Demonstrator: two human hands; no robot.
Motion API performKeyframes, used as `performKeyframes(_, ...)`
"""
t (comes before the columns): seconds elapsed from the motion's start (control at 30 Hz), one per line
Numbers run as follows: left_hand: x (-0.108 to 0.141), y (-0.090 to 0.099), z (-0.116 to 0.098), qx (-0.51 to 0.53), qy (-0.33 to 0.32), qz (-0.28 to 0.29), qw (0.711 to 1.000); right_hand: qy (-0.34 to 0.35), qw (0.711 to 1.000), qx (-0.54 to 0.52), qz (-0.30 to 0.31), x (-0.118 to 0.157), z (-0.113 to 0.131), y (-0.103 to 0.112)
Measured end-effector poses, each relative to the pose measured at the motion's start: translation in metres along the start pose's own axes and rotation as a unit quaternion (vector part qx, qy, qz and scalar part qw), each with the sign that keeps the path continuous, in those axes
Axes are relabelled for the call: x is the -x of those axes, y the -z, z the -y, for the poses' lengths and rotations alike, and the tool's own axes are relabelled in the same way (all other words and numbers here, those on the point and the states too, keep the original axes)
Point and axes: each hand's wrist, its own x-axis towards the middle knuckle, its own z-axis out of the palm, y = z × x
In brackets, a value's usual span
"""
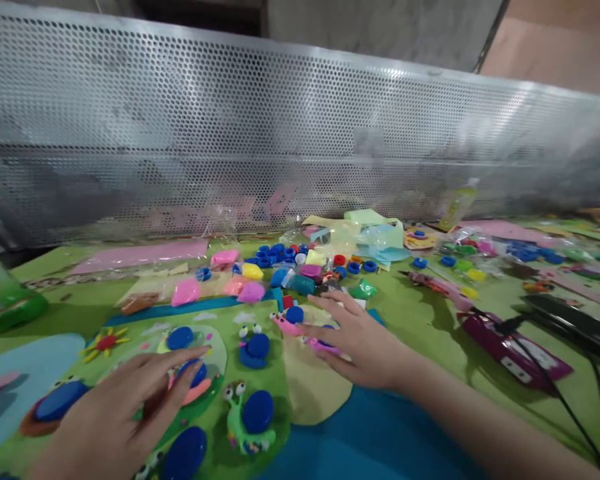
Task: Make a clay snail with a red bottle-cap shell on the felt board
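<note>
My left hand (125, 407) is spread over the lower left of a green sheet, its fingertips at a pink clay snail with a blue cap (193, 375). My right hand (355, 340) lies with fingers apart over a magenta clay figure (324, 347), partly hidden beneath it, on a pale yellow paper shape (313, 393). Beside its fingertips sits a pink snail with a blue cap (287, 321). Between my hands stand a blue snail (254, 348) and a green snail (250, 420), both with blue caps. Whether either hand touches a figure is unclear.
Clay packets (186, 291) and blue bottle caps (275, 253) lie behind the sheet. At the right are a magenta device (517, 353) with a cable and a black object (575, 327). A green bottle (5, 297) stands left. A perforated metal panel (280, 133) runs along the back.
</note>
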Motion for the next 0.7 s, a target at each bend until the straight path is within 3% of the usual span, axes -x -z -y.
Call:
performKeyframes(0.13, -0.013, 0.006, -0.01, -0.032, -0.068, -0.008, 0.997, 0.011, 1.0, 0.014, 0.011, 0.0, 0.005, -0.006)
performKeyframes(0.3, -0.019, 0.008, -0.013, -0.032, -0.112, -0.07, 0.991, 0.004, 0.999, 0.038, 0.034, -0.002, 0.005, -0.01)
performKeyframes(0.53, -0.026, 0.012, -0.016, -0.065, -0.148, -0.105, 0.981, 0.029, 0.998, 0.046, 0.029, -0.001, 0.008, -0.005)
performKeyframes(0.7, -0.029, 0.018, -0.016, -0.085, -0.14, -0.1, 0.982, 0.039, 0.998, 0.035, 0.046, 0.0, 0.0, -0.006)
